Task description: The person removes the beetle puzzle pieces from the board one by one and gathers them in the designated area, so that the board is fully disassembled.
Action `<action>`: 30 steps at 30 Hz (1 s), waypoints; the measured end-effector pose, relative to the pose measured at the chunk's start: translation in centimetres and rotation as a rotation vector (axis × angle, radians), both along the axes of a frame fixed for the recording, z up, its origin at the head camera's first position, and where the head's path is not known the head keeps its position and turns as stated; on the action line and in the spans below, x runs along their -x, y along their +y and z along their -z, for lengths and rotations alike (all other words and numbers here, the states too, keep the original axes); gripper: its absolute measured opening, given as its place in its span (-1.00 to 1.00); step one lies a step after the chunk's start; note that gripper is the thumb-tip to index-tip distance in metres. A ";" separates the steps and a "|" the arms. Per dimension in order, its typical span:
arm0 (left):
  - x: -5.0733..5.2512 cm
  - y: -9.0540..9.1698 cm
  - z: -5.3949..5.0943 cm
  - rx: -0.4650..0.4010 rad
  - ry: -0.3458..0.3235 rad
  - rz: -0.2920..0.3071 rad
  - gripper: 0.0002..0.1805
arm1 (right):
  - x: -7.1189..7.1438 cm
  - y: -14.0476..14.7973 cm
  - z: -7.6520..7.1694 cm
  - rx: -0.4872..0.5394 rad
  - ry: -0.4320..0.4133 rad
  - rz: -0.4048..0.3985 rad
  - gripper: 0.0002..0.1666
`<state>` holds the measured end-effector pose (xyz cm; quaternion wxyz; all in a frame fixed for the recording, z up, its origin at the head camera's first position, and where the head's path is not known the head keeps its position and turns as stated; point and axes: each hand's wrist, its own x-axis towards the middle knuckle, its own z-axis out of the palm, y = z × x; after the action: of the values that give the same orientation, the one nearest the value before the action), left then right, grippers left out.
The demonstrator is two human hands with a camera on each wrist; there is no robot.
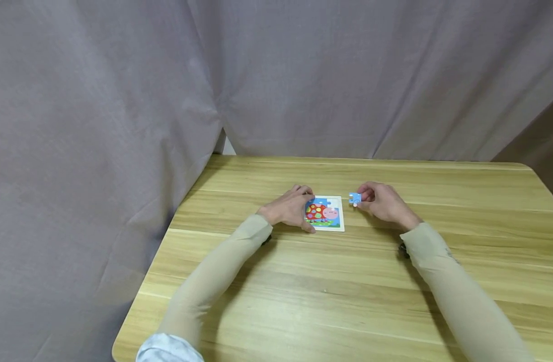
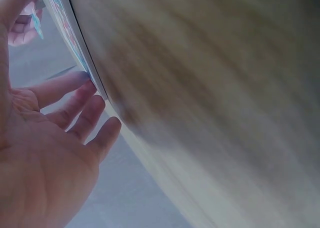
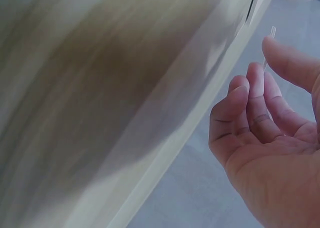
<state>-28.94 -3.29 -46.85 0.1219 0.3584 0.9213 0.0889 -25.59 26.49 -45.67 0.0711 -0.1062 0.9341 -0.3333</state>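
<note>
A square picture puzzle in a white frame (image 1: 342, 221) lies on the wooden table, showing a red spotted shape and a pink face. At its upper right, part of the white base shows. My left hand (image 1: 291, 207) rests at the puzzle's left side, thumb and fingers spread along its edges. In the left wrist view, that hand's (image 2: 55, 133) fingertips touch the frame's edge. Just right of the puzzle, my right hand (image 1: 385, 203) pinches a small blue puzzle piece (image 1: 354, 199). The right wrist view shows the piece (image 3: 272, 32) edge-on between thumb and fingers of the right hand (image 3: 270, 128).
The wooden table (image 1: 294, 291) extends around both arms. A grey curtain (image 1: 303, 75) hangs behind its far edge and down the left side. Dark objects sit beneath both wrists.
</note>
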 end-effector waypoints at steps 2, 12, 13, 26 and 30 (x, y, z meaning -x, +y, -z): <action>0.0 0.0 0.0 0.001 0.006 0.001 0.15 | 0.0 0.6 0.0 -0.005 -0.003 0.003 -0.63; 0.0 -0.1 0.1 -0.008 -0.008 -0.013 0.13 | 0.0 3.8 0.2 -0.029 0.003 0.031 -0.61; 0.0 -0.1 0.1 -0.010 -0.009 -0.015 0.13 | 0.0 4.2 0.2 -0.032 0.006 0.035 -0.60; 0.2 -0.1 0.0 -0.007 -0.004 -0.011 0.14 | 0.3 7.4 0.8 -0.057 -0.024 0.049 -0.65; 0.3 -0.1 0.2 -0.008 0.001 -0.005 0.14 | 0.2 8.1 0.8 -0.064 -0.045 0.047 -0.66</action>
<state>-29.29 -3.34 -47.05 0.1196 0.3566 0.9219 0.0925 -25.82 34.59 -46.49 0.0877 -0.0745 0.9447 -0.3069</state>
